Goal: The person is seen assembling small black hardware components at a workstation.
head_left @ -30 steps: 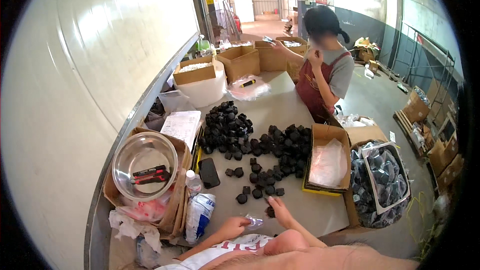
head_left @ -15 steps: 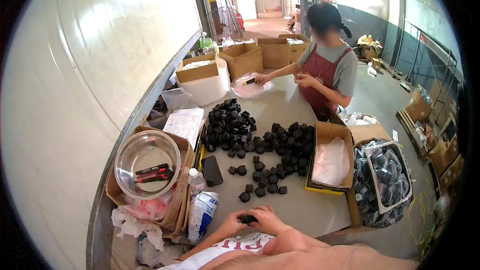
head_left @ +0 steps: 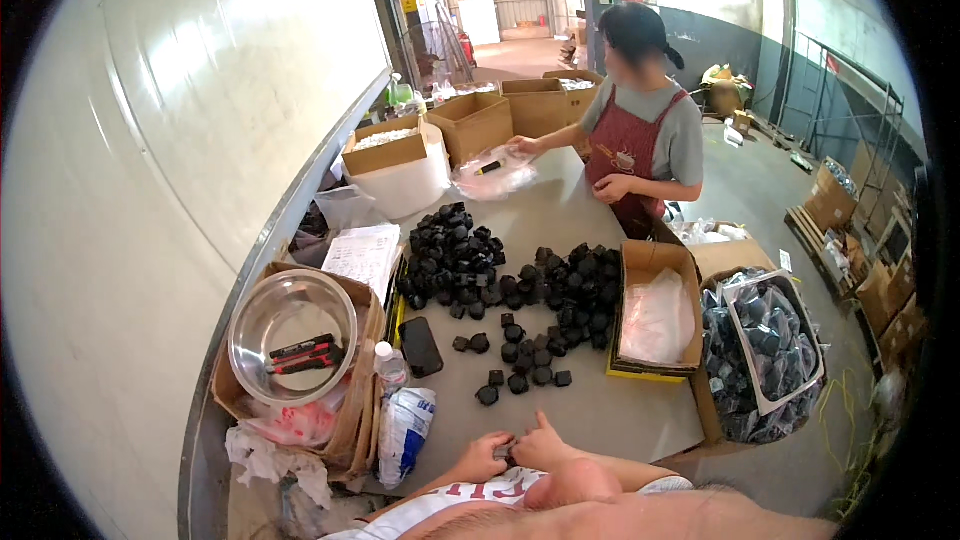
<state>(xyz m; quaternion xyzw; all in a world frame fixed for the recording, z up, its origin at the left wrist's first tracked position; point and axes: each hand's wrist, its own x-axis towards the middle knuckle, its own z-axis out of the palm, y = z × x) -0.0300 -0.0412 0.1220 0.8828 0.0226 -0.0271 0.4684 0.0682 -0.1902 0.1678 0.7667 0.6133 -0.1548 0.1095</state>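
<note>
**Both hands close on one small black part at the near table edge**

A grey worktable [head_left: 600,410] runs along a pale curved wall in an open warehouse, and at its near edge, at 6 o'clock in the head view, the two hands have come together. A second ago the right hand was out on the table among the loose pieces and the left held a small clear bag; half a second ago both had met around a black part. Now the left hand [head_left: 484,457] and right hand [head_left: 541,447] are pulled in closer to the body, fingers curled and pinching the small black part [head_left: 506,453] between them, thumbs up. The bag is no longer clearly visible, so I cannot tell whether it sits around the part. In my judgement the picking is over and the hands are working on the piece itself.

At 12 o'clock from the hands lie the scattered black parts [head_left: 520,370], and beyond them the big heap [head_left: 510,275]. A dark phone [head_left: 420,346] lies at 11 o'clock, a steel bowl [head_left: 292,334] holding red-and-black cutters at 10 o'clock. At 2 o'clock stand an open cardboard box [head_left: 656,318] with a plastic liner and a bin of bagged parts [head_left: 762,360]. A co-worker in a red apron [head_left: 637,145] stands at the far end, one hand on a plastic bag [head_left: 492,172].
</note>
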